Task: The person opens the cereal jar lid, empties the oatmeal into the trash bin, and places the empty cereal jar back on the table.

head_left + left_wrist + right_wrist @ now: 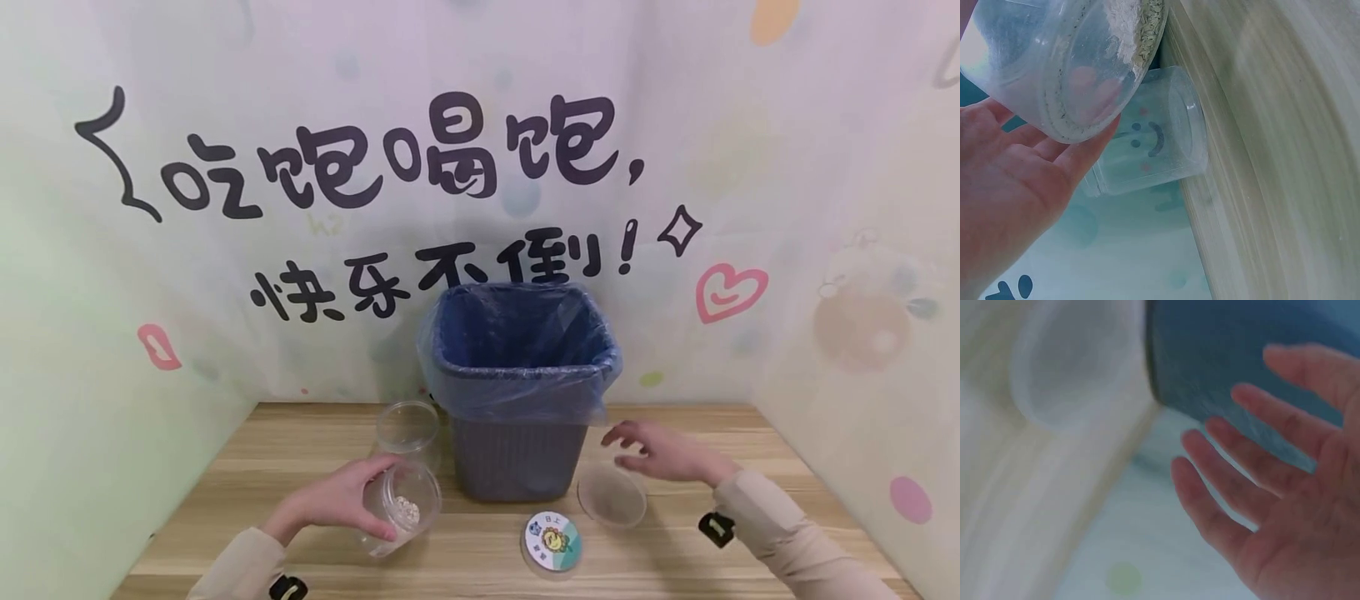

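Note:
My left hand (341, 500) grips a clear plastic jar (420, 483), tilted, with pale flakes (407, 511) inside. In the left wrist view the flakes (1129, 34) lie along one side of the jar (1019, 78). Just behind it stands a second clear jar (407, 427). To the right of the bin, my right hand (660, 450) hovers with fingers spread and nothing in them. Below that hand is a translucent round container or lid (612, 497); which one, I cannot tell. A round lid with a cartoon flower (552, 542) lies at the front.
A grey bin (517, 462) stands at the middle back, lined with a blue plastic bag (517, 396). Behind the wooden table (262, 454) hangs a printed white cloth (360, 75), with more cloth at both sides.

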`<state>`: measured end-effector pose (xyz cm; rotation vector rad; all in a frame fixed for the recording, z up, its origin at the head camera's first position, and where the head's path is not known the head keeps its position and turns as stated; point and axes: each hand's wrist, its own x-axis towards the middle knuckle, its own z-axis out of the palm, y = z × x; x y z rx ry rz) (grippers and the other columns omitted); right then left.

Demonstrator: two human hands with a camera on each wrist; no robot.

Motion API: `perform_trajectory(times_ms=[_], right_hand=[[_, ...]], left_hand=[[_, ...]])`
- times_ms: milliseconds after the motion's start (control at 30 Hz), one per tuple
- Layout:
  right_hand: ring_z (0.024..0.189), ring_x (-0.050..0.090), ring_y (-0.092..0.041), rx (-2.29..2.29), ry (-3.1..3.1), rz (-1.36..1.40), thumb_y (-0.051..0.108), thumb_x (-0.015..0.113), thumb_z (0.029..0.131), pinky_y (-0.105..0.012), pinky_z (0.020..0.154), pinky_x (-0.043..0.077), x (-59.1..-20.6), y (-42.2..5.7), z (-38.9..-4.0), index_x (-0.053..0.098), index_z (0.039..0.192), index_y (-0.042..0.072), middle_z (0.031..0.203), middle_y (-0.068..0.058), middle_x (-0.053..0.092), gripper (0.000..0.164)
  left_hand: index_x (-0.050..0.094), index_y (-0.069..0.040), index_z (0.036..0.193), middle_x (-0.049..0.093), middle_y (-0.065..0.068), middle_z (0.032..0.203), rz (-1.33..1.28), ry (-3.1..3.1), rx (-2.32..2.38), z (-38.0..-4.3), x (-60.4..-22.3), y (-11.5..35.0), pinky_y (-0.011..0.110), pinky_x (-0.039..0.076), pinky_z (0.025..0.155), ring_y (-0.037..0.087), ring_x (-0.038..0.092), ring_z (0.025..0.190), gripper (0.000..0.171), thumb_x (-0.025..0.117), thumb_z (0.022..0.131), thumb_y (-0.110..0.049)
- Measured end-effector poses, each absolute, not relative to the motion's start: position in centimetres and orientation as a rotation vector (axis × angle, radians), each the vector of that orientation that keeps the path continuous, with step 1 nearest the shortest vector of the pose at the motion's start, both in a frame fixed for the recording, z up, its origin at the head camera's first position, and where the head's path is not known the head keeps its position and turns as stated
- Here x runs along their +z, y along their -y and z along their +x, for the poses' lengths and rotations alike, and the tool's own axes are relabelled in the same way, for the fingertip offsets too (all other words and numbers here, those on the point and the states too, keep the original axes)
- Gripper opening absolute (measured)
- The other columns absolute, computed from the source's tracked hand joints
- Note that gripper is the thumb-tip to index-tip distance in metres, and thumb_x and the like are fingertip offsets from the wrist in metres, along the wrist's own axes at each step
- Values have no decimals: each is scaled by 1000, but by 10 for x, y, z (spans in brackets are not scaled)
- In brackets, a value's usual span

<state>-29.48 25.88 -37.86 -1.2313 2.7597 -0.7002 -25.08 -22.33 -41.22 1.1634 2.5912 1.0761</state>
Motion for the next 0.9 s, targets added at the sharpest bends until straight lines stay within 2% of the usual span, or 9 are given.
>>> perform_trajectory(times_ms=[200, 267, 433, 567, 733, 900], right_hand=[[94, 61, -37, -924, -3038, -1155, -8, 56, 88, -45, 76, 55, -337, -267, -312, 61, 109, -10, 108, -22, 62, 22], [96, 60, -38, -1016, -3114, -1127, -10, 53, 90, -46, 77, 54, -317, -263, -317, 61, 110, -11, 109, -25, 61, 22], [99, 60, -37, -1120, -3217, -1113, -1, 52, 96, -54, 82, 51, -273, -250, -328, 61, 115, -9, 114, -24, 61, 23], [97, 62, -33, -1040, -3208, -1166, 4, 54, 96, -52, 82, 51, -253, -237, -337, 64, 114, -5, 111, -20, 65, 22], [91, 65, -31, -907, -3183, -1181, 6, 59, 95, -48, 80, 53, -246, -222, -344, 68, 106, -4, 100, -16, 68, 18], [87, 66, -31, -910, -3193, -1041, 9, 60, 94, -47, 79, 53, -249, -215, -347, 67, 103, -6, 95, -16, 69, 20]], left_hand=[[51, -5, 130, 60, 9, 116, 1173, -2554, 1074, -249, -411, 222, 36, 47, 88, 25, 56, 106, 76, 85, 71, -36], [51, -4, 130, 60, 10, 116, 1182, -2550, 1060, -249, -411, 221, 36, 47, 88, 25, 56, 105, 76, 85, 71, -36], [51, -2, 129, 60, 8, 114, 1197, -2563, 1038, -248, -411, 219, 32, 47, 88, 23, 57, 105, 76, 85, 71, -37], [51, -2, 129, 60, 7, 116, 1177, -2581, 1028, -247, -413, 219, 31, 46, 89, 21, 56, 106, 77, 85, 70, -38], [52, -1, 129, 60, 7, 117, 1155, -2597, 1006, -244, -415, 221, 32, 45, 91, 21, 55, 107, 78, 85, 69, -39], [52, -3, 128, 59, 5, 119, 1145, -2604, 987, -245, -418, 223, 31, 45, 91, 19, 55, 108, 77, 85, 69, -40]])
